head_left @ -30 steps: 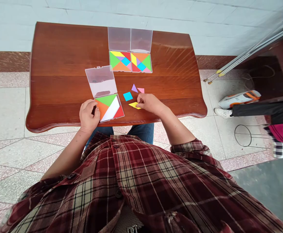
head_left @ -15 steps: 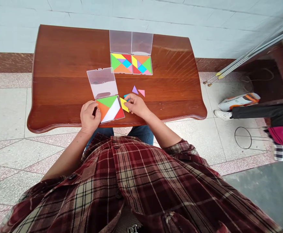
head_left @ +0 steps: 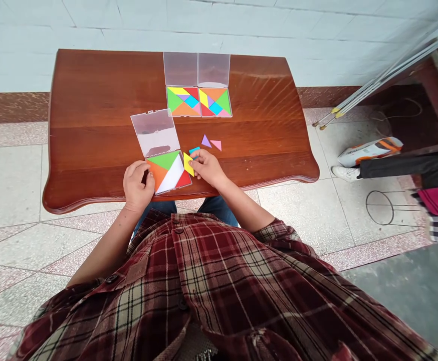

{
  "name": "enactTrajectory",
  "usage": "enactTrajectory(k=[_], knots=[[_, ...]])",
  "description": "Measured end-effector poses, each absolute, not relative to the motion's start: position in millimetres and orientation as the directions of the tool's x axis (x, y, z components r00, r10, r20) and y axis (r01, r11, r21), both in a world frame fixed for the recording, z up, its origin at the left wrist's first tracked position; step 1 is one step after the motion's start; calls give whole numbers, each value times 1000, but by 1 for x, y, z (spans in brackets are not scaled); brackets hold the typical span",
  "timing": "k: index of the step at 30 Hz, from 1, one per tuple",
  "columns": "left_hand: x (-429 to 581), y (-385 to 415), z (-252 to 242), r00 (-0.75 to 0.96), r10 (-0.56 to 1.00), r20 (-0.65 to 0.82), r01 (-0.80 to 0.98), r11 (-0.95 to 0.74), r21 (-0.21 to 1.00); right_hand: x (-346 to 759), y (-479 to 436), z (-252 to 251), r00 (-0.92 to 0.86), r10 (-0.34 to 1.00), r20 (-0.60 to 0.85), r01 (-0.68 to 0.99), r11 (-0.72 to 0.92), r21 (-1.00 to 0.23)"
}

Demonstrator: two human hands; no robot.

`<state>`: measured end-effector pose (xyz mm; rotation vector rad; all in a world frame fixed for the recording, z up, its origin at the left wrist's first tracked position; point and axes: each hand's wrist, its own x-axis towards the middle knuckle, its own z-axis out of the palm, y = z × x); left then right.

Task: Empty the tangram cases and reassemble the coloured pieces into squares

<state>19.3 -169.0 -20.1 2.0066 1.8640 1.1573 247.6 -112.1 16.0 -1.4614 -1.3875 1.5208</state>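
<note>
1. Brown wooden table (head_left: 91,125) stands against a pale wall. The floor below is tiled.
2. Far edge of the table: two clear cases side by side with their lids folded back. The left full case (head_left: 183,102) and right full case (head_left: 215,103) are each packed with coloured flat pieces.
3. Loose on the wood, between the far cases and the hands, lie a purple triangle (head_left: 206,141) and, just beside it, a pink triangle (head_left: 216,145). A blue piece (head_left: 194,150) sits nearer and is partly hidden behind the right fingertips.
4. Off the table's right end are another person's shoe (head_left: 369,153) and dark trouser leg (head_left: 407,168), with a wire ring stand (head_left: 380,207) on the floor near them. All are well apart from the hands.
5. The near case (head_left: 168,172) lies at the table's front edge with its lid (head_left: 154,133) open and lying flat beyond it. Inside are green, orange and red pieces, with a white bare strip between them.
6. Left hand (head_left: 137,179): the fingers are curled in close against the case's left rim, with the thumb over the orange corner.
7. Right hand (head_left: 208,168): thumb and fingertips are pinched narrow on a yellow piece (head_left: 188,164).
8. The yellow piece is tilted and sits at the case's right rim, just beside the red piece. I cannot tell whether it touches the rim.
</note>
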Motion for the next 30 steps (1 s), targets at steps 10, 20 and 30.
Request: enactTrajectory(k=[10, 20, 30], knots=[[21, -170, -19, -86, 900, 428, 776, -209, 595, 235, -110, 14, -171, 929, -328, 341, -256, -905], [22, -170, -18, -72, 905, 419, 768, -218, 602, 229, -104, 13, -179, 960, -215, 540, -87, -837], [23, -171, -17, -66, 906, 418, 773, -218, 595, 234, -99, 14, -175, 975, -133, 652, 14, -758]])
